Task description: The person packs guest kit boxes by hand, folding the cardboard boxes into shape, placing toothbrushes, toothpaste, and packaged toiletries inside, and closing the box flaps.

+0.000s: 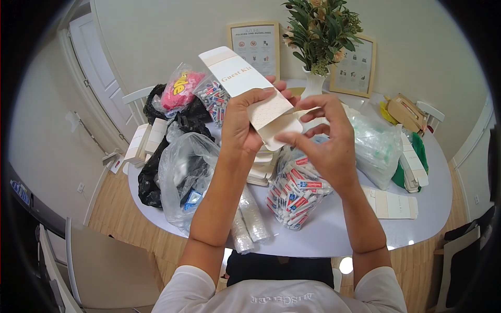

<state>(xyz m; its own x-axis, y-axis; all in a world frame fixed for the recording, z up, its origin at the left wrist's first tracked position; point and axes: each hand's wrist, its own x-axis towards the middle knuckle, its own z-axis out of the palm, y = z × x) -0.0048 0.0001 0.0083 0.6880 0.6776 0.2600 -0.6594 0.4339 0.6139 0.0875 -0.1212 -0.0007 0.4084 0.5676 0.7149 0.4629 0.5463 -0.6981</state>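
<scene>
A white and beige "Guest Kit" box [241, 78] is held up over the table, tilted, with an end flap open toward me. My left hand [244, 120] wraps round the box near its lower end. My right hand [326, 130] is at the open end, thumb and fingers curved around the flap [284, 130]; whether the fingertips touch it is hard to tell. Below the hands are a clear bag of small toothpaste tubes [297, 195] and a stack of flat boxes [262, 169], partly hidden by my left hand.
On the white table [323, 237] are clear plastic bags [180, 161], wrapped rolls [248, 221], a black bag [148, 180], a pink package [180, 91], more boxes [394, 204], a bag with green items [373, 151] and a flower vase [314, 81]. Framed signs stand behind.
</scene>
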